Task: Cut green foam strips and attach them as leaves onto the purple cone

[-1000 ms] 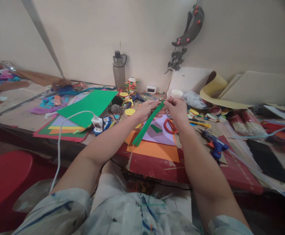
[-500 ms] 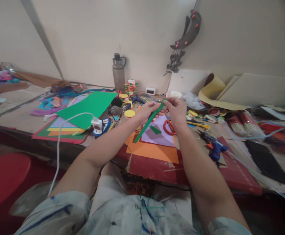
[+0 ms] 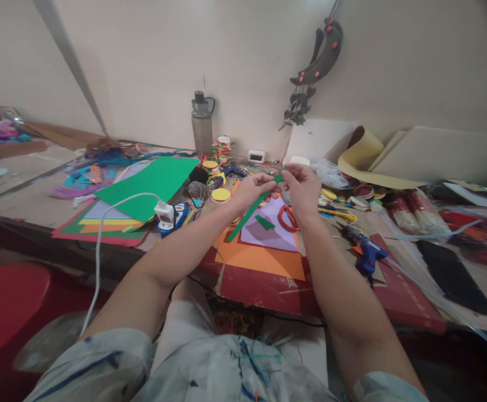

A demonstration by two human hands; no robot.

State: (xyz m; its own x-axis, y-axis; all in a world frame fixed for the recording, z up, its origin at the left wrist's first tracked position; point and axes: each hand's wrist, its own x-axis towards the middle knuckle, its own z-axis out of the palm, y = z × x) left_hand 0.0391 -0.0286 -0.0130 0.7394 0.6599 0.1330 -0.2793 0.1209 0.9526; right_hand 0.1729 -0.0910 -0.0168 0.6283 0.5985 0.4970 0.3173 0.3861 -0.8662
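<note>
A long green paper strip (image 3: 247, 216) slants down to the left from my fingers, above the papers on the table. My left hand (image 3: 253, 190) pinches it near its upper part. Close beside it, my right hand (image 3: 302, 187) has its thumb and finger closed on the strip's top end. Below lie a small green paper scrap (image 3: 265, 222) on a lilac sheet (image 3: 275, 239), with an orange sheet (image 3: 260, 262) underneath. Red-handled scissors (image 3: 289, 219), their blades hidden, rest near my right wrist.
A blue glue gun (image 3: 369, 255) lies right. Left are a green sheet (image 3: 153, 181) and a white plug (image 3: 166, 213) in a blue power strip, its cable crossing the table edge. A grey bottle (image 3: 202, 125) stands at the back; a yellow-topped round piece (image 3: 220, 194) sits nearer.
The strip's upper end, flat and straight before, now looks bent or folded between my fingertips. Both hands stay almost in place.
</note>
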